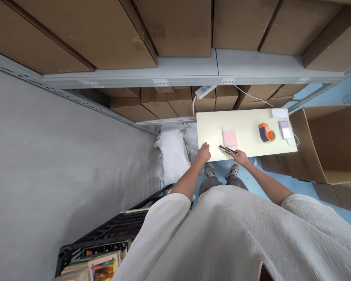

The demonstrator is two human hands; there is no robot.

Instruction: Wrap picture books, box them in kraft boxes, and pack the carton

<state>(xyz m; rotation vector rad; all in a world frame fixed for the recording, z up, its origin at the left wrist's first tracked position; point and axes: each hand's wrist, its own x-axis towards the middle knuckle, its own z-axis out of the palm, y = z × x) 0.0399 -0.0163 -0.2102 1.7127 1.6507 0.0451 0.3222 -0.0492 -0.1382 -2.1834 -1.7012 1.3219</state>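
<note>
My right hand (240, 157) is wrapped round a black and yellow utility knife (226, 149) at the front edge of the pale tabletop (248, 123). The knife points left, over the board. At the left front corner, my left hand (204, 152) lies on the surface with its fingers stretched out and holds nothing. Between and beyond my hands is a flat pink packet (229, 137), close to the knife but apart from my fingers. An orange tape dispenser (266, 132) with a roll of tape stands further right.
A white box (279, 113) and a partly blurred purple item (285, 128) lie at the right end. An open carton (312, 152) stands beside it. Shelves of cartons (184, 27) rise ahead, with a power strip (205, 91). White sacking (174, 152) and a black crate (105, 234) are left.
</note>
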